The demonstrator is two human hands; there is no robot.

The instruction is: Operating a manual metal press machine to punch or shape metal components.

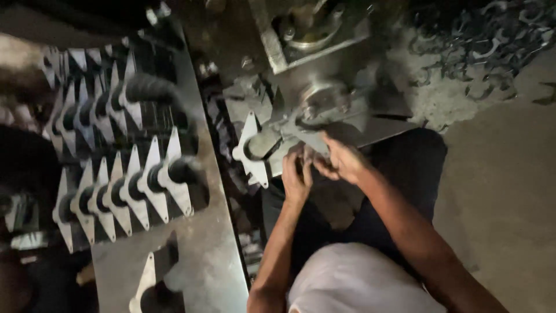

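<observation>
The flat metal plate (pixel 250 152), pale, pointed at both ends and pierced by a round hole, hung on a dark spindle (pixel 263 144) just left of the two hands, tilted on edge. The left hand (pixel 297 174) was curled, its fingers bent inward toward the right hand, and seemed to pinch something small between the fingertips; what that was could not be made out in the dim light. The right hand (pixel 341 159) met it from the other side, fingers drawn together and touching or nearly touching the left hand's fingertips, so both hands worked at one spot below the grey machine (pixel 315 64). Whether the right hand held a piece of its own could not be told.

Farther left of the hands, across a dark gap, a steel bench (pixel 211 255) carried rows of like plates (pixel 124 188) threaded on black rods (pixel 150 88), packed closely side by side. One more plate (pixel 145 284) lay near the bench's front end. Beyond the machine, up and to the right of the hands, a heap of small curved metal pieces (pixel 480 46) lay on the floor.

Judged from this, many plates were already stacked on the rods, one sat on the spindle at the machine, and the hands were busy with something small beside it, so the work looked well under way, though how much remained could not be read.
</observation>
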